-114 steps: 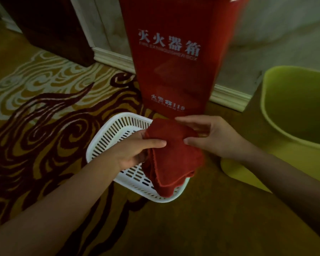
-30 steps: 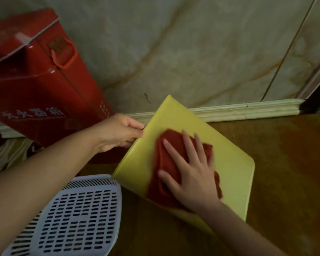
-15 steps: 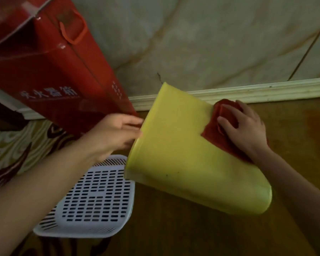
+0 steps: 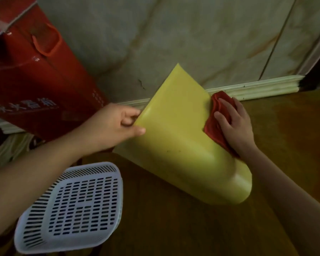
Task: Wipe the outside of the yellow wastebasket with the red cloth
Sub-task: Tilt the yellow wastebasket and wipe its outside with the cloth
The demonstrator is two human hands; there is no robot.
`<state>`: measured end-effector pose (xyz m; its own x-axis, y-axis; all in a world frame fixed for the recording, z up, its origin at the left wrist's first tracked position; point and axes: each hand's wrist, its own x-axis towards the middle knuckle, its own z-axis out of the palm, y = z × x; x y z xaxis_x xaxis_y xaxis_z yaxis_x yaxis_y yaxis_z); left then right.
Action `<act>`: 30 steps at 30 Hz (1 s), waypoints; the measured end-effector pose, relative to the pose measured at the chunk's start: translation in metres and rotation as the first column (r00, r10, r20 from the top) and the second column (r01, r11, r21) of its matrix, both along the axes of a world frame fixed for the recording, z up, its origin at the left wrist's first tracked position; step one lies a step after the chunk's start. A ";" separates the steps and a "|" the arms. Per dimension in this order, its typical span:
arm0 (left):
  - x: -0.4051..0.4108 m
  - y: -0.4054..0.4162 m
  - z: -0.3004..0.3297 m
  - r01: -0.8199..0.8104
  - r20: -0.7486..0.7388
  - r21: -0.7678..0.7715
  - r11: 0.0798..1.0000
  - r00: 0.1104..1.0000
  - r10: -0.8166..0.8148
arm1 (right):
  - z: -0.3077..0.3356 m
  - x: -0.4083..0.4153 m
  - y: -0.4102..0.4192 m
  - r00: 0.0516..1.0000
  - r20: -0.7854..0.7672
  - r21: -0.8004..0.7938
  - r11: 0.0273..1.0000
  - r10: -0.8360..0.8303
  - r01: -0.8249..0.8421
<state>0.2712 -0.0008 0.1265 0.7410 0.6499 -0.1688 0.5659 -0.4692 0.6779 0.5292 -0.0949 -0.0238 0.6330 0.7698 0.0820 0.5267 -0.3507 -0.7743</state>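
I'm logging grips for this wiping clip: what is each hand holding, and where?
Left hand grips the yellow wastebasket at its rim edge. Right hand presses the red cloth flat against its side.

Brown floor (image 4: 174, 228) under white basket (image 4: 72, 206).

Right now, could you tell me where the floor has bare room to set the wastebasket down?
Bare wooden floor lies right of the yellow wastebasket, up to the baseboard. It is crowded left: the white basket and red fire extinguisher box.
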 end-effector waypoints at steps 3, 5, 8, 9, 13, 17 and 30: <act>0.034 0.009 0.015 -0.063 0.071 -0.057 0.996 0.995 0.067 | 0.031 -0.005 0.001 0.993 -0.104 0.040 0.998 0.049 -0.045; 0.056 0.010 0.020 -0.118 0.102 -0.155 0.981 0.986 0.135 | 0.062 -0.028 0.006 0.985 -0.038 0.137 0.977 0.169 -0.162; 0.076 0.019 0.024 -0.170 0.077 -0.207 0.964 0.979 0.189 | 0.093 -0.069 0.016 0.921 0.359 0.142 0.967 0.149 -0.212; 0.076 0.023 0.025 -0.185 0.059 -0.233 0.955 0.977 0.204 | 0.091 -0.072 0.013 0.868 0.481 0.114 0.972 0.126 -0.204; 0.056 0.040 0.017 -0.361 0.040 -0.353 0.863 0.916 0.399 | 0.039 -0.031 -0.023 0.787 0.603 0.001 0.986 0.133 -0.167; 0.036 0.033 0.002 -0.343 0.160 -0.472 0.812 0.873 0.461 | 0.017 0.020 -0.013 0.839 0.544 0.054 0.995 0.036 -0.078; 0.035 0.009 -0.021 -0.430 0.085 -0.162 0.888 0.890 0.447 | -0.021 0.023 -0.040 0.961 -0.005 0.253 0.930 -0.276 0.268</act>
<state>0.3061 0.0087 0.1060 0.4052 0.8901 -0.2087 0.6056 -0.0902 0.7907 0.5523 -0.1352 -0.0452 0.8096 0.5209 0.2707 0.4626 -0.2822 -0.8405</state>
